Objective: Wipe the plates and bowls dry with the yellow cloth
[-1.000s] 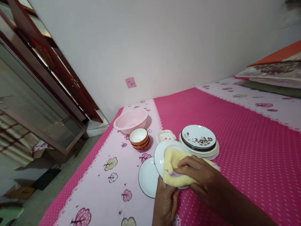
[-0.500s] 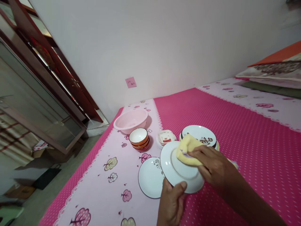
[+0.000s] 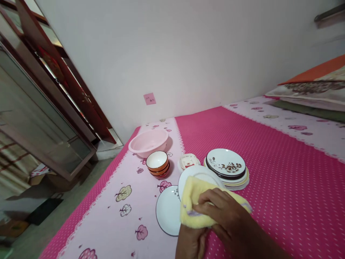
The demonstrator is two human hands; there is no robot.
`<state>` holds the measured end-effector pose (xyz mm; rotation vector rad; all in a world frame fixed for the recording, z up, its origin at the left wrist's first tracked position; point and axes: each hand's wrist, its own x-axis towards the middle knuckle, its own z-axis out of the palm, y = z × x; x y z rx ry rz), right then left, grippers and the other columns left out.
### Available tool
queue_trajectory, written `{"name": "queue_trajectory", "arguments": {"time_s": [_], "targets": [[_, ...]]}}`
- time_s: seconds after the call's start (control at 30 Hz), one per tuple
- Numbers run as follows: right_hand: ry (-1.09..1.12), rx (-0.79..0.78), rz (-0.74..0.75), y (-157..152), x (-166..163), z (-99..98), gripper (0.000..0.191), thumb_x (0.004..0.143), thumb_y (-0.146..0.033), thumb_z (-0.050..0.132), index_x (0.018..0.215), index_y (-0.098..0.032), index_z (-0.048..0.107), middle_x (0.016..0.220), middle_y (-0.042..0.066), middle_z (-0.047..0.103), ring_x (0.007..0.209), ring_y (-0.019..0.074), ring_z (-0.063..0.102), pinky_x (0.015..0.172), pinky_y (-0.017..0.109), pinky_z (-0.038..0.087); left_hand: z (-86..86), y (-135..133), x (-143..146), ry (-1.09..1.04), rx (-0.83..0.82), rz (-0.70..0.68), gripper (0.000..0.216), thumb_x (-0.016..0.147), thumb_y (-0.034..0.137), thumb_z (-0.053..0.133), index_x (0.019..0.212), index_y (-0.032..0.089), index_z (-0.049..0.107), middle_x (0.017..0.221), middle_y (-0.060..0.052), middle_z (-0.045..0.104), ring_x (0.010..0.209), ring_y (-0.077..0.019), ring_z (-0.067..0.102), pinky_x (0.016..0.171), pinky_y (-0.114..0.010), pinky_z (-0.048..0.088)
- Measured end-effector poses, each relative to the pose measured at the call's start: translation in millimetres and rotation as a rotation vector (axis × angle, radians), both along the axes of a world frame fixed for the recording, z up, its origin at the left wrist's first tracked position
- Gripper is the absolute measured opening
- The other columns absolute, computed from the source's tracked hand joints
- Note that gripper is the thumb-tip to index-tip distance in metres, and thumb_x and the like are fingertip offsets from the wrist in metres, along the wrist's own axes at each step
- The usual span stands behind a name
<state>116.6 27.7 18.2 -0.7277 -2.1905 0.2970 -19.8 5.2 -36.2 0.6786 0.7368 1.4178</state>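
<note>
L hand [image 3: 191, 241] grips a white plate [image 3: 201, 172] at its near edge, tilted up off the bed [image 3: 269, 162], underside showing; L fingertips hidden, so exact grip n/a. R hand [image 3: 223, 212] has fingers bunched on a yellow cloth [image 3: 194, 194], pressed to the plate's underside & covering most of it. Dark-rimmed dish [image 3: 168, 212] lies flat just L of the plate, partly hidden behind plate & cloth. Plate stack [image 3: 226, 162] w/ brown floral top is beyond R hand; small saucers [image 3: 188, 160] sit L of stack, then bowls [image 3: 158, 165], approx. 3 nested, nr pink basin [image 3: 148, 142].
</note>
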Motion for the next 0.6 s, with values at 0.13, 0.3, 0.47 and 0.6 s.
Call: {"name": "queue_trajectory", "arguments": {"time_s": [0.13, 0.3, 0.47, 0.6], "targets": [[0.057, 0.101, -0.075, 2.4, -6.2, -3.2, 0.041, 0.089, -0.006, 0.047, 0.119, -0.025, 0.068, 0.105, 0.007, 0.07, 0.093, 0.0247, 0.062, 0.079, 0.037, 0.048, 0.4, -1.5, 7.3, 0.039, 0.023, -0.07, 0.052, 0.064, 0.017, 0.081, 0.116, 0.019, 0.075, 0.12, -0.011, 0.074, 0.125, -0.037, 0.06, 0.113, -0.05, 0.041], [0.093, 0.192, -0.337, 17.0, 6.0, -8.8, 0.048, 0.089, -0.003, 0.043, 0.127, -0.024, 0.064, 0.117, 0.01, 0.066, 0.108, 0.0271, 0.059, 0.09, 0.043, 0.044, -0.6, -3.9, 16.2, 0.031, -0.001, -0.152, 0.072, 0.063, 0.013, 0.078, 0.134, 0.015, 0.065, 0.13, -0.014, 0.071, 0.13, -0.039, 0.057, 0.112, -0.051, 0.041], [0.023, 0.276, -0.44, 34.4, 30.2, -6.6, 0.047, 0.086, -0.003, 0.045, 0.126, -0.017, 0.063, 0.114, 0.012, 0.068, 0.109, 0.0288, 0.061, 0.09, 0.043, 0.048, -4.4, -6.5, 15.8, -0.097, -0.056, -0.17, 0.082, 0.065, 0.016, 0.083, 0.143, 0.014, 0.059, 0.125, -0.016, 0.075, 0.129, -0.0378, 0.061, 0.116, -0.05, 0.039], [0.005, 0.206, -0.414, 38.7, 41.1, -9.1, 0.041, 0.083, -0.003, 0.045, 0.116, -0.018, 0.064, 0.103, 0.01, 0.068, 0.097, 0.0268, 0.064, 0.083, 0.041, 0.053, -6.7, -4.9, 6.1, -0.161, -0.062, -0.103, 0.087, 0.064, 0.017, 0.086, 0.146, 0.016, 0.056, 0.125, -0.016, 0.075, 0.13, -0.0381, 0.061, 0.117, -0.051, 0.039]]}}
